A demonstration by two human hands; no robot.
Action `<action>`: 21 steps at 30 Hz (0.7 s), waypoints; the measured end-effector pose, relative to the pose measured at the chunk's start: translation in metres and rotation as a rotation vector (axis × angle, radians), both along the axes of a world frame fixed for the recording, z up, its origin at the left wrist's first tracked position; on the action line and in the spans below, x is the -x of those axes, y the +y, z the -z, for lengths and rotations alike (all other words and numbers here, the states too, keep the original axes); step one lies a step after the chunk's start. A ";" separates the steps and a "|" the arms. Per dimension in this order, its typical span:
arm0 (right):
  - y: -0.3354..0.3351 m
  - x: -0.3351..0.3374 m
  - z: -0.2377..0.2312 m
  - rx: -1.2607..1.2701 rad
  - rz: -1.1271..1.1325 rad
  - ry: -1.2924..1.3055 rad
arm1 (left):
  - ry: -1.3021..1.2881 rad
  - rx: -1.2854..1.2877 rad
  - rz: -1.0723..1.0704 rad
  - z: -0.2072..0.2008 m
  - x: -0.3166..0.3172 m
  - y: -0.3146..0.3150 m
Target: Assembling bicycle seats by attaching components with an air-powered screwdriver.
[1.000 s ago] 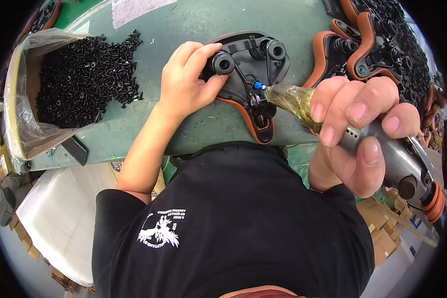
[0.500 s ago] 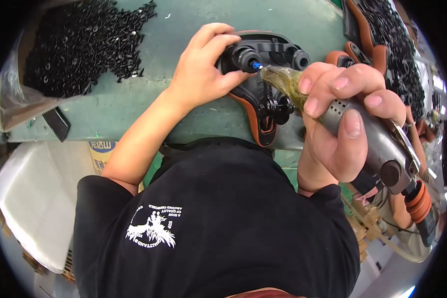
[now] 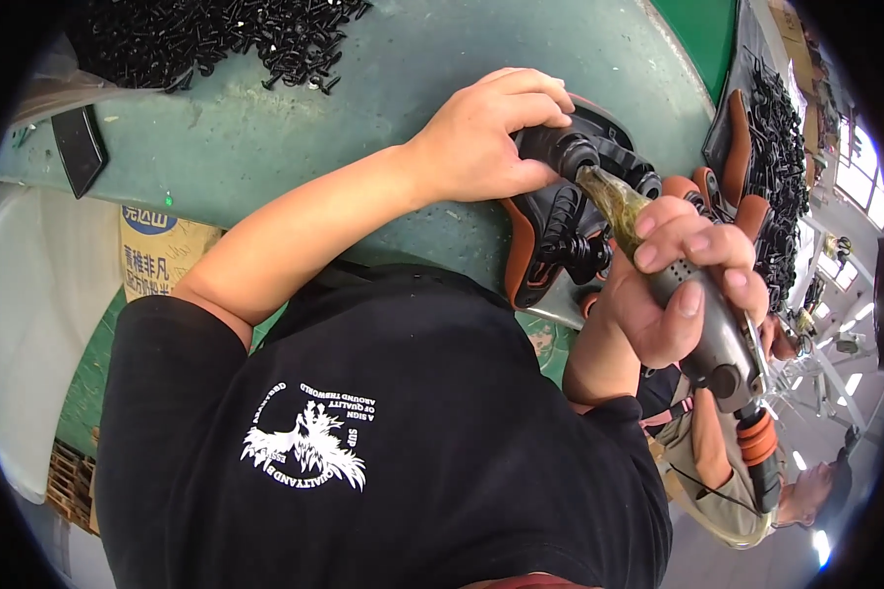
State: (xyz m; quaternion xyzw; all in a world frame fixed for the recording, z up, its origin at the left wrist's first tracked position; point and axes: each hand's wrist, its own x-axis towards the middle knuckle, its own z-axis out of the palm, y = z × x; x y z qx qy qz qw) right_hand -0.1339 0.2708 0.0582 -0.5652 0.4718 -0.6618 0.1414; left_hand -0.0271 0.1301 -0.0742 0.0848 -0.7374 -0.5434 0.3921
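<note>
My left hand (image 3: pixel 486 137) is closed around the far left side of a black plastic assembly (image 3: pixel 565 221) with orange-brown edging, its fingers over the top and its thumb beside a round black knob-like end (image 3: pixel 567 152). Wrapped in my right hand (image 3: pixel 686 270) is a grey powered screwdriver (image 3: pixel 722 339), its cord end banded in orange. Yellowish clear film covers the screwdriver's nose (image 3: pixel 614 203), which points into the opening of that round end. The tip of the bit is hidden there.
A heap of small black screws (image 3: pixel 206 34) lies on the green worktable (image 3: pixel 383 59) at the far left, near a flat black piece (image 3: pixel 79 147). More orange-edged parts (image 3: pixel 753 216) and a black pile (image 3: pixel 776 167) are at right. Another person (image 3: pixel 722 461) is at the right rim.
The view has shifted, so the screw heap sits further up and left and the assembly further right. The screwdriver's nose is now closer into the round end, and its blue tip no longer shows.
</note>
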 end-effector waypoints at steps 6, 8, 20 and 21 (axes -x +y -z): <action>-0.003 -0.018 -0.002 -0.050 0.049 0.092 | 0.100 -0.083 0.047 0.008 0.002 0.001; -0.006 -0.023 0.000 -0.009 0.036 0.177 | 0.116 -0.096 0.050 0.009 0.003 0.002; -0.006 -0.024 0.007 0.049 -0.021 0.355 | 0.083 -0.092 0.038 0.009 0.001 0.002; -0.005 -0.025 0.004 0.027 -0.009 0.362 | 0.089 -0.102 0.029 0.008 0.003 0.003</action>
